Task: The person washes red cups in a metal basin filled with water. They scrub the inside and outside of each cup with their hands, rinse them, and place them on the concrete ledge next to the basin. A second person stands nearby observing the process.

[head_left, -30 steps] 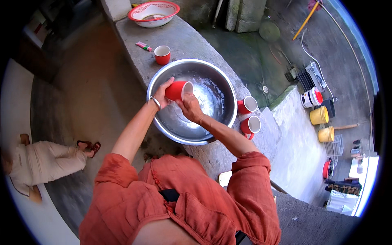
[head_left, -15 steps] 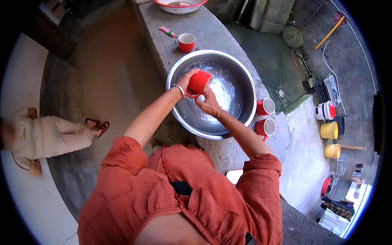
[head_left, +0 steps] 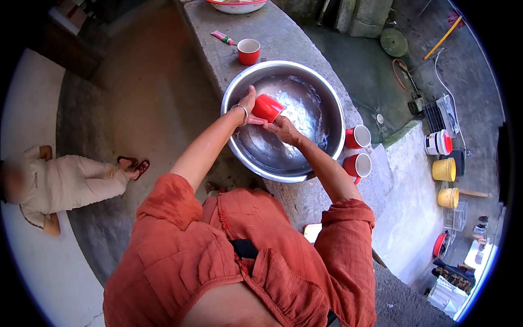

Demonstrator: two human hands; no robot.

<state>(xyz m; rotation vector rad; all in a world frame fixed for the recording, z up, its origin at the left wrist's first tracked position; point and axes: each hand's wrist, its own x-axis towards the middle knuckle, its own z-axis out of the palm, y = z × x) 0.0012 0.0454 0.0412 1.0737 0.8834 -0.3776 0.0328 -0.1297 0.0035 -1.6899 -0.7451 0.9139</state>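
A red mug (head_left: 268,108) is tilted over a wide steel basin (head_left: 248,165), its mouth turned toward my right hand. My left hand (head_left: 249,107), with a bangle at the wrist, cups the mug's base loosely, thumb raised and fingers beneath. At the mouth, my right hand (head_left: 283,129) grips the rim; some of its fingertips are hidden. Shallow, shiny water lies in the basin. Two more red mugs with white insides, one upper (head_left: 358,137) and one lower (head_left: 357,165), sit right of the basin. Another red mug (head_left: 249,52) stands beyond it.
The basin rests on a concrete ledge (head_left: 218,16). A toothpaste-like tube (head_left: 222,37) and a red-rimmed enamel bowl (head_left: 238,6) are at its far end. A phone-like flat object (head_left: 312,232) lies near my right sleeve. Yellow buckets (head_left: 444,169) stand far right; a person (head_left: 71,177) is at left.
The mug has turned in my hands; its handle, seen before, no longer shows. My left hand has loosened, its thumb lifting off the mug. My right hand stays at the mouth.
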